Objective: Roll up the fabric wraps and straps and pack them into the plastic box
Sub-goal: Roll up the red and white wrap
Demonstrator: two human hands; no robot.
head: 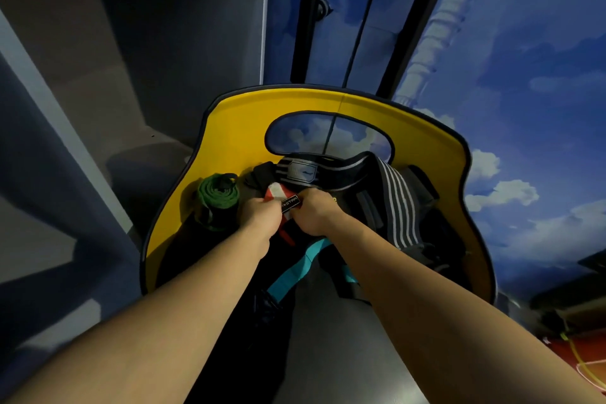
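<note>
A red and white wrap (277,192) with a black label lies among a pile of fabric on a yellow chair seat (236,128). My left hand (259,211) grips its left side and my right hand (313,210) pinches its right side at the label. A rolled green wrap (217,201) stands to the left of my hands. A grey wrap with white stripes (398,203) and a grey band with a patch (303,170) lie behind and to the right. A teal and black strap (292,272) hangs down below my hands. No plastic box is in view.
The yellow chair has a dark rim and an oval cut-out (328,134) in its back. Behind it is a wall with a blue sky picture (524,75) and dark vertical bars (311,10). Grey flooring (65,141) lies to the left.
</note>
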